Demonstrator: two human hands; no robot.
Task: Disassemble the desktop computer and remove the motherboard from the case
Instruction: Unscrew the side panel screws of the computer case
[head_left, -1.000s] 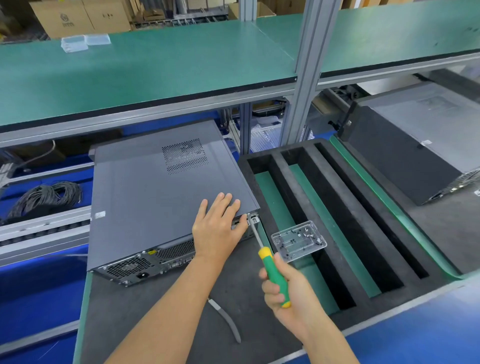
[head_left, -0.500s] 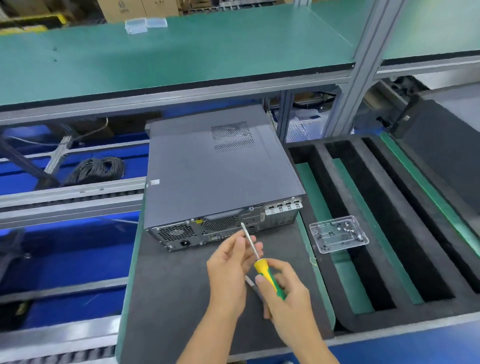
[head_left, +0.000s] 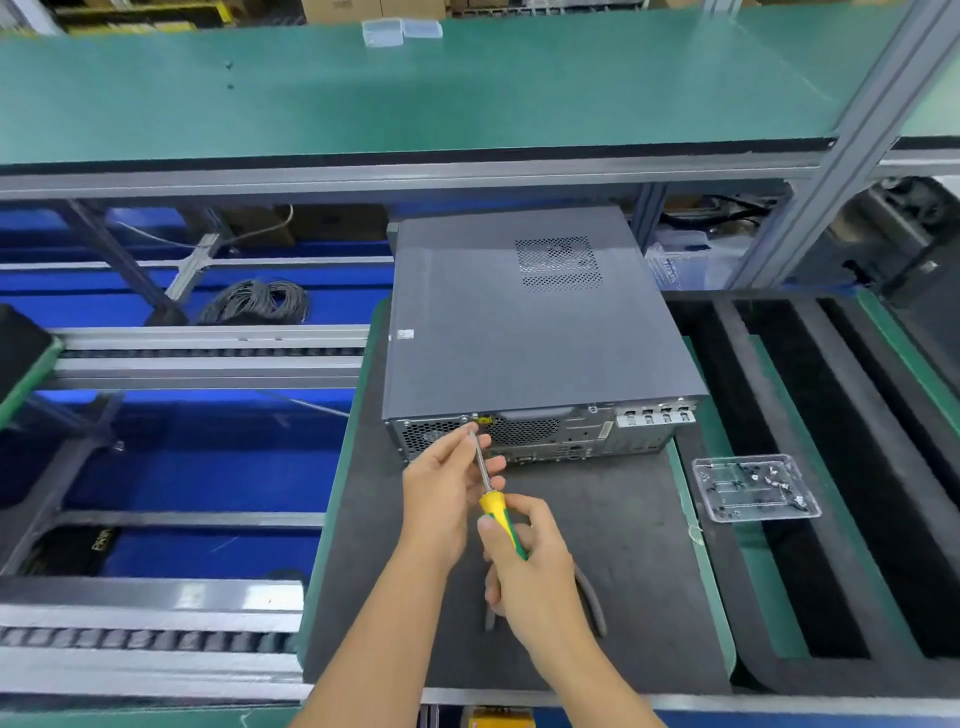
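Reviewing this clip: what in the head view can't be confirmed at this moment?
- Screw under the screwdriver tip: too small, partly behind the left hand fingers.
- Inside the computer case: the cover is on, so the motherboard is hidden.
- Contents of the clear tray: too small to count.
- Grey tool beneath the right hand: mostly covered.

We note a dark foam mat (head_left: 597, 545) bearing the grey computer case (head_left: 519, 332) at its far end; a grey tool (head_left: 592, 597) lies near; right, a clear screw tray (head_left: 756, 488) rests on slotted foam (head_left: 831, 467).

The right hand (head_left: 535, 566) hides most of the pliers (head_left: 592, 597) beneath it.
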